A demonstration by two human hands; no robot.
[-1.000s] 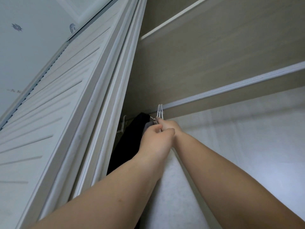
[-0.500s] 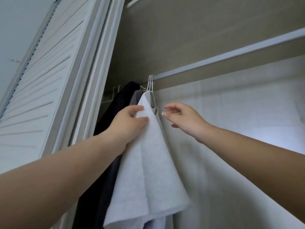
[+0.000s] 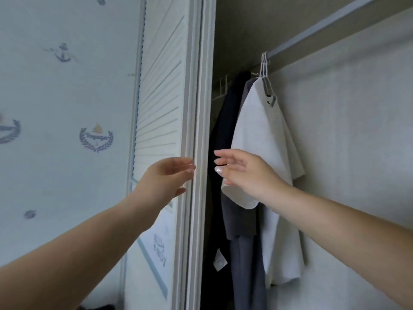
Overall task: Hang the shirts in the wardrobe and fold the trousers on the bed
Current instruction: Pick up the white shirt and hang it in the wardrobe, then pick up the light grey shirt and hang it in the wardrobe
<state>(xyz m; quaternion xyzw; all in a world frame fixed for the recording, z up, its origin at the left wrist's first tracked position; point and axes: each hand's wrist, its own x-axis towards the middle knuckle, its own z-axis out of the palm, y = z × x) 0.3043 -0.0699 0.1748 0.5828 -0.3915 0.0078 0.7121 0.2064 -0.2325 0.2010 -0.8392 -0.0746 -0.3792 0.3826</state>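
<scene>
Both hands held nothing: the left hand (image 3: 166,175) had its fingers loosely spread at the wardrobe door (image 3: 192,130), likely to slide it; beyond the right hand (image 3: 243,173) and its spread fingers, the white shirt (image 3: 263,135) hung on the rail (image 3: 312,32).

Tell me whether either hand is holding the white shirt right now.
No: both the left hand and right hand are open, off the white shirt.
</scene>
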